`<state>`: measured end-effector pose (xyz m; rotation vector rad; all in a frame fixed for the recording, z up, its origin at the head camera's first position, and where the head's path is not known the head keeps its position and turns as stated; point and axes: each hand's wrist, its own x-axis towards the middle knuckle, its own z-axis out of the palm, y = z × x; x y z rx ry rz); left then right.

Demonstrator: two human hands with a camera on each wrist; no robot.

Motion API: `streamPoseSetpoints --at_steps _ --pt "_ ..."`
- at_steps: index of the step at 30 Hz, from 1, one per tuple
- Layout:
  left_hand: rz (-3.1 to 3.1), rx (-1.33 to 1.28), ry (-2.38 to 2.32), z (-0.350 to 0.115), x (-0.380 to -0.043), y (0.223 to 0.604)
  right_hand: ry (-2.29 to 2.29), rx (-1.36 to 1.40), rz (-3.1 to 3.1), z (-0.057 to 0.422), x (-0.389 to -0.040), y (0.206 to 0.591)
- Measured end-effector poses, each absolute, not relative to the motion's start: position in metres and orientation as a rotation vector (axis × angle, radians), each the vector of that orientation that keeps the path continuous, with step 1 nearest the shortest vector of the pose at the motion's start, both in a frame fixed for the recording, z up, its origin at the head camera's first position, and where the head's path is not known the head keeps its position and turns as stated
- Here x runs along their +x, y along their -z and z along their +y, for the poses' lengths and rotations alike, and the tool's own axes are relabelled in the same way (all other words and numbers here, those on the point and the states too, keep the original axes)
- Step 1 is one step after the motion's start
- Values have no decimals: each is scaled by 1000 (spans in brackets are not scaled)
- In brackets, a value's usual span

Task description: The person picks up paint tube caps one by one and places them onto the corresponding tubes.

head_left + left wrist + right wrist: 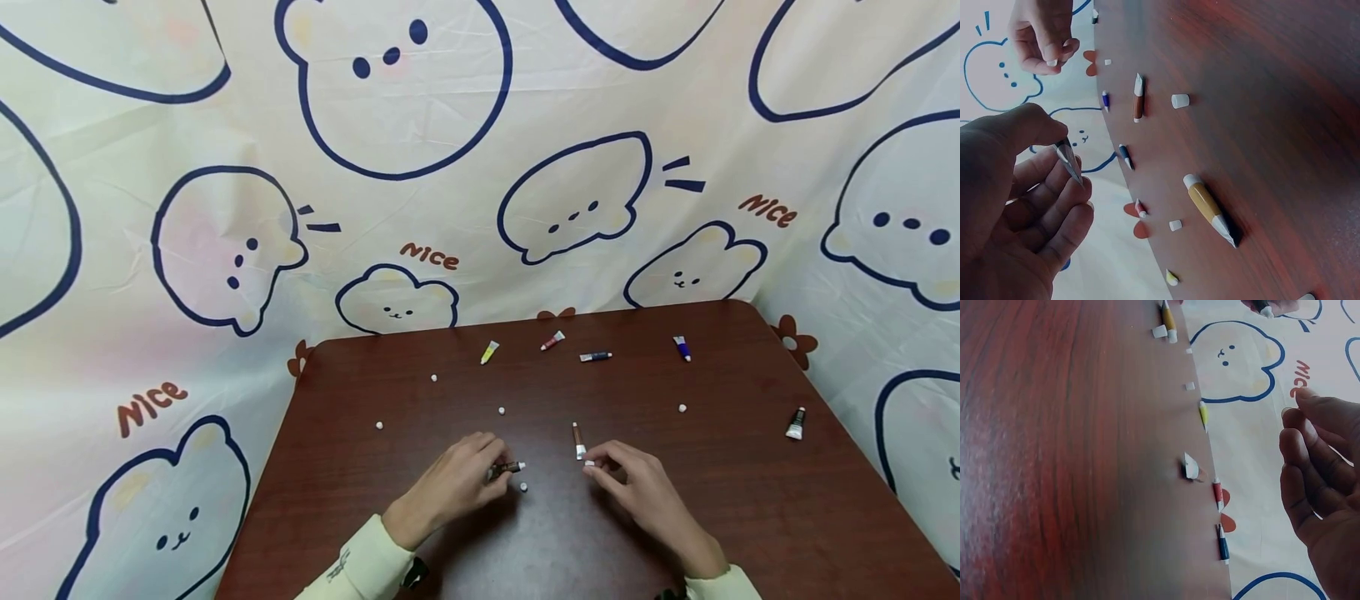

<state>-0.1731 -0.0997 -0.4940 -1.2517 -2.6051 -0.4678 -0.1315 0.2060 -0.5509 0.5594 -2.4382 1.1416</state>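
"What's the biggest hazard?"

"The glossy brown table [750,500], I'd say. Smooth top, so anything small I drop could skid or roll away."

"Hands?"

"Both up and working: left hand [456,482] clamped, right hand [637,490] facing it, thumb and finger together in a pinch."

"On what, the left?"

"A dark tube [508,468], held over the table, white end aimed at my right hand. Squeeze too hard and I might force out whatever's inside, if that end is bare; I can't tell. Too loose and it could twist in my fingers."

"Any traffic?"

"Brown tube [577,436], lying just beyond my right fingertips. A careless swing could knock it."

"And the smallest?"

"The white cap [589,463] in my right pinch! Tiny, barely any surface to hold, so a slight slip could pop it out. And a loose cap [524,487] lies near my left thumb; one brush could send it rolling."
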Motion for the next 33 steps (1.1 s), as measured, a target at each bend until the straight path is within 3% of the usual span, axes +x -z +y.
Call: streamPoseSetpoints --at_steps 33 --pt "-2583 -1305 501 -83 -167 494 -1239 699 -2435 179 -133 548"
